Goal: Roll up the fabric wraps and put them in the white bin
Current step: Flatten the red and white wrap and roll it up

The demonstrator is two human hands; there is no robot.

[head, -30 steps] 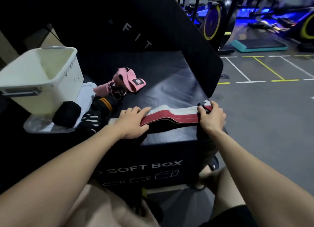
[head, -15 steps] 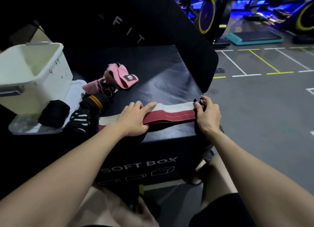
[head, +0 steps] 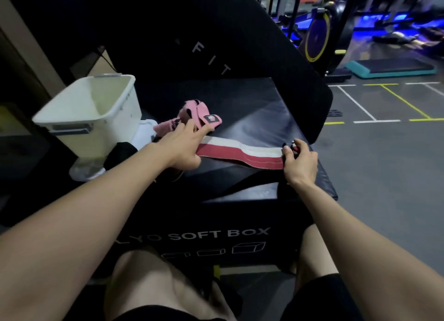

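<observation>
Hands: our left hand (head: pixel 179 144) presses flat, fingers straight, on the red-and-white wrap (head: pixel 240 152); our right hand (head: pixel 299 162) pinches its end
Handling: soft, light, limp — we'd roll from the pinched end

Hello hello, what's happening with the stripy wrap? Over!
Left hand flat on red-and-white wrap, right hand pinching its end. Wrap stretched out, not rolled. White bin waiting; pink wrap beside left fingers.
</observation>
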